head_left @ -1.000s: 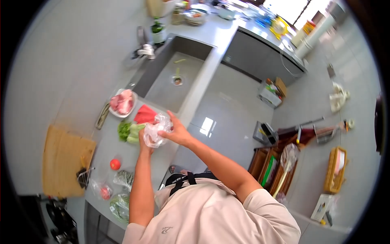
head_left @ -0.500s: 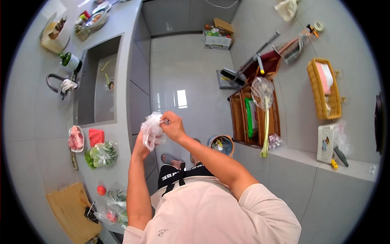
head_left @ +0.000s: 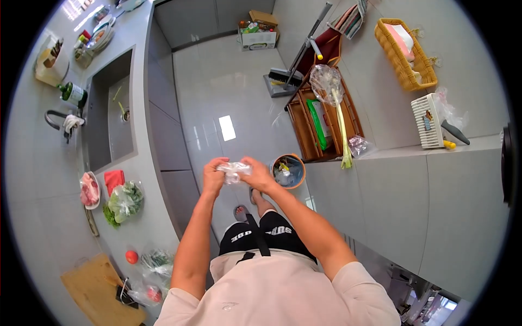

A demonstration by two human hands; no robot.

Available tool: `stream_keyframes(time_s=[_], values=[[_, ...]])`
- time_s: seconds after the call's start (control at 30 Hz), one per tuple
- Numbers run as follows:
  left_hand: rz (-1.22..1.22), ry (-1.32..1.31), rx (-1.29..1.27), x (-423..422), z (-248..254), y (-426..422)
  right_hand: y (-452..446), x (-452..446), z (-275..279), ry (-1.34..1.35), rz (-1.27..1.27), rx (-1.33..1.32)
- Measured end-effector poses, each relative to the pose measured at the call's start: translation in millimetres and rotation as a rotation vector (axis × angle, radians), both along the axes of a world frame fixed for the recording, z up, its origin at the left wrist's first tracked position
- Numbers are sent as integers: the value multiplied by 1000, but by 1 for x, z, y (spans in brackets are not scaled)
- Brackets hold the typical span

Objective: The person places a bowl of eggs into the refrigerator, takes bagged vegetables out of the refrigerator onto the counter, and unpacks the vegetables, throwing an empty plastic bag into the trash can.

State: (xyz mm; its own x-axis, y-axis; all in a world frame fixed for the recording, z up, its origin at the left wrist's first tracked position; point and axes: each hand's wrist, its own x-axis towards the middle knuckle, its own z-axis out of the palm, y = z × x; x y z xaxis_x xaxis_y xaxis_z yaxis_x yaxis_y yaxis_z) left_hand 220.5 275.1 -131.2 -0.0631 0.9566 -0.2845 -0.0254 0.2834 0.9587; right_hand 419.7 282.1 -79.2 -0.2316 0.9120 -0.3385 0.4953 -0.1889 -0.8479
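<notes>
A crumpled clear plastic bag (head_left: 235, 171) is stretched between my two hands, in front of my body and over the floor. My left hand (head_left: 214, 175) is closed on its left end. On the other end my right hand (head_left: 258, 175) is closed too. Whether anything is inside the bag I cannot tell. Just right of my right hand, lower down on the floor, stands a bin (head_left: 288, 170) with an orange rim and some waste in it.
Left of me the counter (head_left: 157, 217) holds a meat tray (head_left: 90, 190), a red cloth (head_left: 113, 180), bagged greens (head_left: 126, 201), a tomato (head_left: 131, 257) and a cutting board (head_left: 95, 290). Beyond is a sink (head_left: 103, 141). A wooden rack (head_left: 299, 117) with a leek (head_left: 342, 130) stands right.
My hands have moved right, away from the counter and closer to the bin. The bag, bulkier before, is now bunched smaller between both hands. The view has shifted and turned.
</notes>
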Motion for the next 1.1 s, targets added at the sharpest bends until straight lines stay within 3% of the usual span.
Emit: stream_keyframes(time_s=[0.1, 0.2, 0.23, 0.33, 0.37, 0.47, 0.53, 0.7, 0.8, 0.87, 0.9, 0.93, 1.0, 1.1], values=[[-171, -164, -316, 29, 6, -32, -34, 27, -14, -158, -180, -5], [-224, -451, -492, 56, 5, -63, -69, 71, -63, -269, -321, 162], [-215, -382, -551, 67, 2, -69, -80, 84, -67, -280, -328, 158], [-316, 77, -393, 109, -20, -86, -107, 121, -87, -261, -329, 145], [-322, 319, -165, 124, -57, -96, -114, 134, -97, -221, -322, 147], [-260, 556, 23, 163, -119, -103, -135, 173, -144, -109, -305, 110], [-208, 583, 91, 191, -143, -94, -139, 201, -185, -49, -342, 33], [-324, 482, 138, 255, -249, -72, -125, 262, -297, -315, -424, 250], [-396, 720, 341, 283, -324, -63, -105, 284, -364, -374, -361, 326], [-581, 937, 268, 289, -364, -63, -97, 296, -407, -424, -221, 354], [-651, 1059, 259, 290, -379, -68, -100, 303, -426, -608, 23, 389], [-721, 1183, 254, 290, -392, -70, -103, 306, -443, -683, 64, 385], [-972, 1220, 200, 286, -413, -73, -105, 306, -467, -833, 145, 379], [-1234, 1323, 183, 283, -441, -75, -106, 309, -493, -790, 288, 285]])
